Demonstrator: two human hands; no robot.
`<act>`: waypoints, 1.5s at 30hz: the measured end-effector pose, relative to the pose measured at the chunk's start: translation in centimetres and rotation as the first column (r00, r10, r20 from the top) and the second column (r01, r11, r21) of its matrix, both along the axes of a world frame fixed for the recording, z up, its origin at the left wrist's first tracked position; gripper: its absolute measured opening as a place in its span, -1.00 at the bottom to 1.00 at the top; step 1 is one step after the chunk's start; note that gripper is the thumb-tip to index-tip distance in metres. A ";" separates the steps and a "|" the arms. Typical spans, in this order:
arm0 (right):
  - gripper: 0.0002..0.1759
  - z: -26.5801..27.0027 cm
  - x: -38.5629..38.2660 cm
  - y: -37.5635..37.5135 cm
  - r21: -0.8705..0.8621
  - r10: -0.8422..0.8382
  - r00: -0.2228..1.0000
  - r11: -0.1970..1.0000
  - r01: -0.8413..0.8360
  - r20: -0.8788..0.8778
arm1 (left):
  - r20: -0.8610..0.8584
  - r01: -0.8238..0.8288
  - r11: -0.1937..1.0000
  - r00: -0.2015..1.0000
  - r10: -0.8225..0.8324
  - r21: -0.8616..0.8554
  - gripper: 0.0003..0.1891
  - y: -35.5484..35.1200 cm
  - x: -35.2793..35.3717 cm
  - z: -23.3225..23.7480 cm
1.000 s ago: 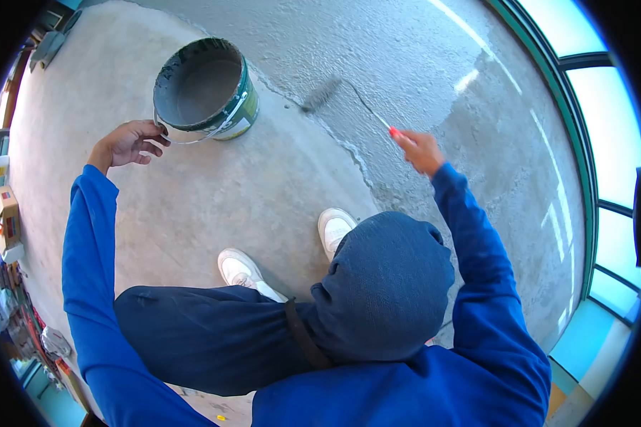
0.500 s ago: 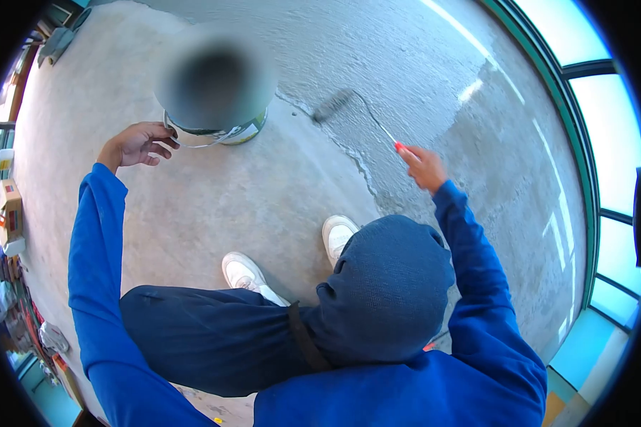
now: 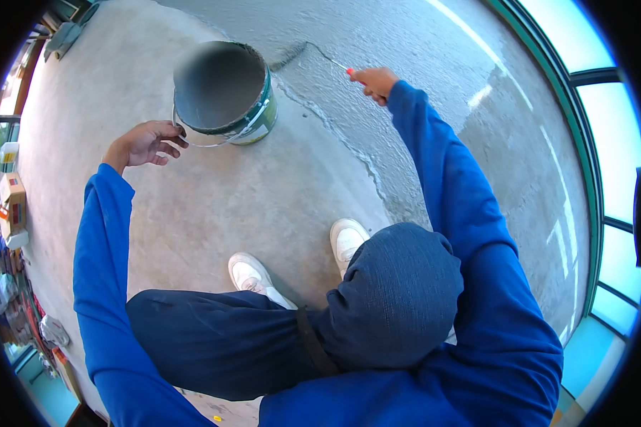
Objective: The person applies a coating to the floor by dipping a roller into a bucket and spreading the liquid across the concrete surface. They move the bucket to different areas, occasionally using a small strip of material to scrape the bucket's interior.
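My right hand [image 3: 376, 82] is closed around the red handle of a paint roller [image 3: 331, 60]. The grey, coated roller head lies on the wet grey floor coating [image 3: 384, 43], just right of the bucket rim. A green bucket [image 3: 263, 117] stands on the bare concrete, with grey material inside; part of its interior is blurred. At its near left side, my left hand [image 3: 152, 144] pinches the wire bucket handle [image 3: 210, 145] between thumb and forefinger. The other fingers are loosely curled, with dark smears on the fingertips.
My white shoes [image 3: 249, 274] rest on bare concrete [image 3: 185, 220], near the coating's ragged edge. Green-framed windows [image 3: 577, 75] run along the right. Cardboard boxes [image 3: 12, 203] and assorted items line the left side.
My right hand has moved the roller up and to the left, toward the bucket. My left hand stays at the bucket handle. The view has shifted slightly.
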State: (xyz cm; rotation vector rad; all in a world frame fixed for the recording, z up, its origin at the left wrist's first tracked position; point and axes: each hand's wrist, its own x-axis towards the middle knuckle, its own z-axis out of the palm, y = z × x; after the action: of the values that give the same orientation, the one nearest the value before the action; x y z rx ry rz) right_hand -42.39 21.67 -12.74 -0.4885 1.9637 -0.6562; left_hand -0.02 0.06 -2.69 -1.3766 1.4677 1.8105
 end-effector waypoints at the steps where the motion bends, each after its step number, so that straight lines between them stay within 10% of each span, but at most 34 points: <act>1: -0.64 0.5 -0.6 2.1 -0.028 0.035 0.999 0.999 -0.036 -0.022 | 0.002 0.007 1.000 1.000 -0.007 -0.001 -0.81 0.0 0.0 0.0; 4: -0.51 0.5 -3.0 9.9 -0.064 0.152 0.981 0.985 -0.161 -0.123 | 0.004 0.025 1.000 1.000 -0.025 -0.001 -0.81 0.0 -0.4 0.2; 21: -0.52 8.7 -0.6 46.5 0.209 -0.400 0.910 0.904 0.373 0.106 | 0.022 0.032 0.999 0.999 -0.032 0.010 -0.82 0.1 -0.8 -0.1; 45: -0.63 0.4 -0.5 -0.9 -0.097 0.062 0.998 0.993 -0.060 0.013 | -0.022 -0.019 0.999 1.000 0.019 0.039 -0.83 -0.1 0.0 -0.5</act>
State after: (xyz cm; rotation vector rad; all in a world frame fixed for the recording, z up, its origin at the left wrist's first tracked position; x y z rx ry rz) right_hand -42.87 20.76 -12.37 -0.5989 1.9004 -0.7168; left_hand -0.02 -0.05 -3.23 -1.3602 1.4273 1.8619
